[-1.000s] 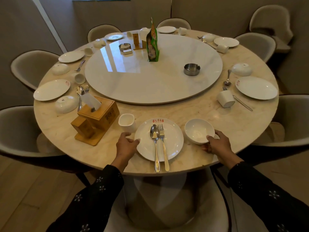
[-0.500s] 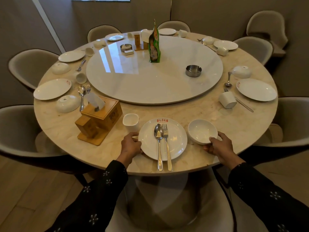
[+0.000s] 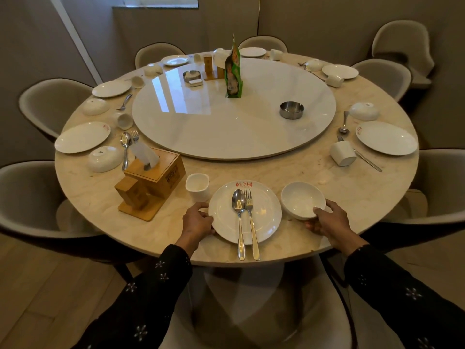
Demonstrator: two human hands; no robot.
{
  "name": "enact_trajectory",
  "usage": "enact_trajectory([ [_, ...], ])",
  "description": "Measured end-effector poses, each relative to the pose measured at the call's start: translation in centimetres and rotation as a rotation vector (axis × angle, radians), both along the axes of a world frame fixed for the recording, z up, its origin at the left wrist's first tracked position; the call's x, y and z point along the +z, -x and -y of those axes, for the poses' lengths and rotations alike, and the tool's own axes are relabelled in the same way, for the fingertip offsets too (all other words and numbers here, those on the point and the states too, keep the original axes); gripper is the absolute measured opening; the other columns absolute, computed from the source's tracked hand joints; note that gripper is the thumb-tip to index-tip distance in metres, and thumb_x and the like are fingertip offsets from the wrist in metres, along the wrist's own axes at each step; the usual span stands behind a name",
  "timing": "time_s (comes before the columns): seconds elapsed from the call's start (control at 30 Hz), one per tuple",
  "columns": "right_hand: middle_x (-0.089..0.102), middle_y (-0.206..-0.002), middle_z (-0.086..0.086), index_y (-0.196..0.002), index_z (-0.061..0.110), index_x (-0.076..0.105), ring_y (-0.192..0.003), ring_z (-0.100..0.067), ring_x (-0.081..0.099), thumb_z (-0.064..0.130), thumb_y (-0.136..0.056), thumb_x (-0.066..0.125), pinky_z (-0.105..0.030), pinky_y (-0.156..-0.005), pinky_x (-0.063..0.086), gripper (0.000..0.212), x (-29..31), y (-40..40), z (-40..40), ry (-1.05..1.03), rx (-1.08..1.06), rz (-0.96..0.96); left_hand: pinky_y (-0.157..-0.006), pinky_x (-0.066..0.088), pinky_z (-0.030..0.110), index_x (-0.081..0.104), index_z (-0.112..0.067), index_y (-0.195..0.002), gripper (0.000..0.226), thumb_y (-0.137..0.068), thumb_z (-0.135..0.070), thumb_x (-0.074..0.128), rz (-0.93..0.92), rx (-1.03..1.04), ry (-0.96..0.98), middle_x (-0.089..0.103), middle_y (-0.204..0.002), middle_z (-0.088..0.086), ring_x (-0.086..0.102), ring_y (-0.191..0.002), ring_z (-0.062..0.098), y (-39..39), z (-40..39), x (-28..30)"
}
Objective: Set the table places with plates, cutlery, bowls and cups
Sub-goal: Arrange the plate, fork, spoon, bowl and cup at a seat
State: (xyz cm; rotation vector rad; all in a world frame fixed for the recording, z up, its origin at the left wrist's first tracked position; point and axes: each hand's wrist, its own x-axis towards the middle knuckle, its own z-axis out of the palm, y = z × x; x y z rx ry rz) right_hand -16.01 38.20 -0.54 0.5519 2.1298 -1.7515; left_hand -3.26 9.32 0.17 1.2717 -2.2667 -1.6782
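- White glazed ceramic is what we have under both hands: our left hand (image 3: 197, 220) grips the near-left rim of the dinner plate (image 3: 261, 212), fingers curled round its edge, and our right hand (image 3: 329, 220) holds the near side of the empty bowl (image 3: 303, 200), thumb on its rim.
- Between our hands, a spoon (image 3: 239, 217) and a fork (image 3: 251, 222) lie side by side across the plate, their handles overhanging its near rim towards the table edge.
- Just beyond our left hand stands a small white cup (image 3: 197, 186), upright, close to the plate.
- We judge the plate and bowl stiff, fairly heavy, smooth and breakable; the glaze looks slippery, so a hold at the rim, thumb above and fingers below, seems safest.
- Loose cutlery will likely slide or tip off if we tilt the plate, so sliding it flat looks wiser than lifting.
- Polished pale marble forms the round table (image 3: 289, 170), which should let the crockery slide easily; a large white turntable (image 3: 234, 122) sits well beyond both hands.
- Further left of our left hand is a wooden tissue box (image 3: 153, 175); on the turntable stand a steel ashtray (image 3: 292, 110) and a green packet (image 3: 233, 71).
- Other places round the table have plates, overturned bowls and cups, with padded chairs and plain grey walls behind.
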Motion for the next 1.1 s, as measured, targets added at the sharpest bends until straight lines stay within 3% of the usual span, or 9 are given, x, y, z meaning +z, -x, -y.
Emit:
enact_trajectory([
  [0.07,0.057,-0.12,-0.021,-0.139,0.02,0.045,-0.071,-0.032,0.069,0.011,-0.094,0.057,-0.037,-0.057,0.057,0.047,0.2,0.0,-0.1,0.001,0.013,0.002,-0.063,0.058,0.029,0.05,-0.017,-0.128,0.042,-0.089,-0.003,0.061,0.006,0.003,0.006,0.061,-0.093,0.007,0.065,-0.079,0.018,0.0,0.1,-0.1],
  [0.17,0.059,-0.117,-0.02,-0.139,0.017,0.045,-0.073,-0.03,0.068,0.017,-0.094,0.058,-0.037,-0.058,0.057,0.047,0.5,-0.1,-0.2,-0.05,0.034,-0.009,-0.08,0.055,0.034,0.051,-0.016,-0.124,0.038,-0.089,-0.012,0.064,-0.004,0.028,0.091,0.059,-0.087,0.002,0.061,-0.081,0.017,-0.1,0.2,-0.3],
  [0.27,0.057,-0.124,-0.017,-0.14,0.017,0.043,-0.091,-0.033,0.065,0.025,-0.092,0.061,-0.039,-0.062,0.058,0.052,1.0,0.0,-0.5,-0.193,0.072,-0.065,-0.075,0.047,0.028,0.054,-0.015,-0.119,0.033,-0.089,-0.02,0.065,-0.055,0.009,0.228,0.057,-0.091,0.003,0.057,-0.082,0.016,-0.1,0.0,0.1],
  [0.43,0.056,-0.128,-0.015,-0.137,0.019,0.046,-0.114,-0.032,0.056,0.032,-0.089,0.063,-0.05,-0.093,0.051,0.053,2.6,0.4,-1.9,-0.235,0.051,-0.162,-0.064,0.041,0.017,0.056,-0.021,-0.114,0.027,-0.089,-0.022,0.065,-0.222,-0.112,0.374,0.056,-0.098,0.0,0.056,-0.088,0.012,1.8,-1.8,2.4],
  [0.7,0.062,-0.112,-0.003,-0.119,0.024,0.06,-0.104,-0.024,0.059,0.033,-0.091,0.062,-0.047,-0.092,0.052,0.03,7.1,0.9,-6.3,-0.232,0.022,-0.362,-0.066,0.049,0.024,0.059,-0.026,-0.109,0.022,-0.088,-0.031,0.065,-0.389,-0.44,0.369,0.063,-0.097,-0.006,0.064,-0.075,0.012,7.6,-9.4,7.0],
  [0.83,0.062,-0.096,0.01,-0.105,0.025,0.066,-0.102,-0.019,0.059,0.03,-0.091,0.062,-0.049,-0.093,0.052,0.015,9.1,2.0,-10.0,-0.189,-0.001,-0.435,-0.053,0.044,0.009,0.06,-0.021,-0.106,0.017,-0.09,-0.026,0.064,-0.453,-0.549,0.329,0.063,-0.092,-0.005,0.059,-0.068,0.007,10.6,-15.3,9.0],
  [1.1,0.067,-0.097,0.004,-0.101,0.016,0.07,-0.096,-0.015,0.061,0.018,-0.094,0.059,-0.035,-0.088,0.052,0.014,10.1,4.4,-20.5,-0.204,-0.031,-0.544,-0.061,0.046,0.012,0.066,-0.023,-0.099,0.013,-0.09,-0.031,0.063,-0.455,-0.673,0.257,0.066,-0.093,-0.005,0.063,-0.074,0.011,15.3,-27.7,9.5],
])
